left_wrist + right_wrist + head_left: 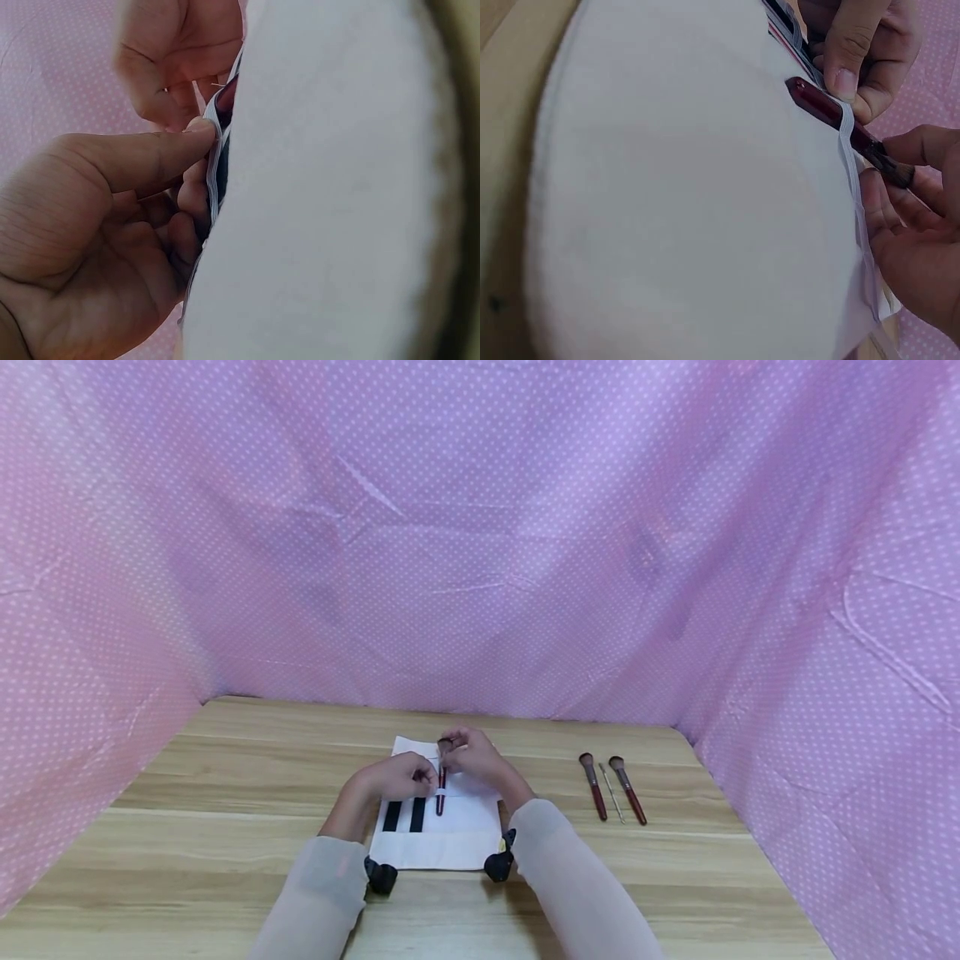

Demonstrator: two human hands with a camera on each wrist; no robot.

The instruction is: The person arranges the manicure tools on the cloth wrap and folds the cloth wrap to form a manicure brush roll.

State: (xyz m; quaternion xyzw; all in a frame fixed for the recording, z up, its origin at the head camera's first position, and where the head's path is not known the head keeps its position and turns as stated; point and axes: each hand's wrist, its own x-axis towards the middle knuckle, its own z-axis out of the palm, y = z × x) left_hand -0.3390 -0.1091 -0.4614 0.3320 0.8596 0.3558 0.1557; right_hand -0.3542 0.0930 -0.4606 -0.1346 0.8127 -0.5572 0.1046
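A white cloth brush case lies unfolded on the table, an elastic band running across it. Through the band runs a makeup brush with a dark red handle, its bristles pointing away from me. My right hand holds this brush near its bristle end. Beside the handle, my left hand pinches the elastic, thumb on top, as the left wrist view shows at the band's edge. Two flat black pieces lie on the case to the left of the brush.
On the table's right side lie two more brushes with red handles, one on the left and one on the right. A thin metal stick lies between them. Pink dotted cloth hangs around the wooden table.
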